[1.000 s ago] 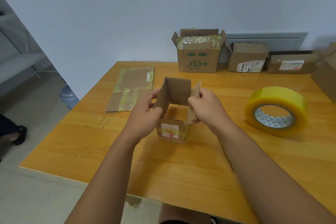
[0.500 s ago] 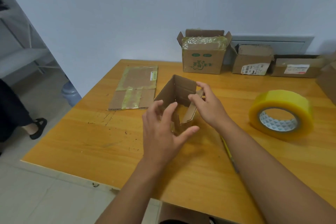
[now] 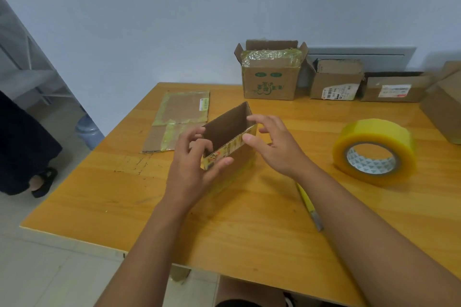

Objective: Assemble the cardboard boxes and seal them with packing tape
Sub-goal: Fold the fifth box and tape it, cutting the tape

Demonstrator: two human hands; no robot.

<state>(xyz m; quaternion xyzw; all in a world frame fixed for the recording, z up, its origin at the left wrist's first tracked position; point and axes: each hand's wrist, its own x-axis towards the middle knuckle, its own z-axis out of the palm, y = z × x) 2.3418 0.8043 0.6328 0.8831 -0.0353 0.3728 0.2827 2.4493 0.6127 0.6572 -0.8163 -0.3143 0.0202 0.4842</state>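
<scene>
Head view, hands (image 3: 197,169) holding open box (image 3: 230,137)

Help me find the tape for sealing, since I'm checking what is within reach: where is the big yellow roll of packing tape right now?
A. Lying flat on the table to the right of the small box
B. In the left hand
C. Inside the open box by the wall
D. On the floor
A: the tape roll lies flat on the table, right of the small box, and neither hand touches it.

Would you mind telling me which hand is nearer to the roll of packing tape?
Right. The right hand is at the small box's tape-side end; the left hand grips its far end from the roll of packing tape.
</scene>
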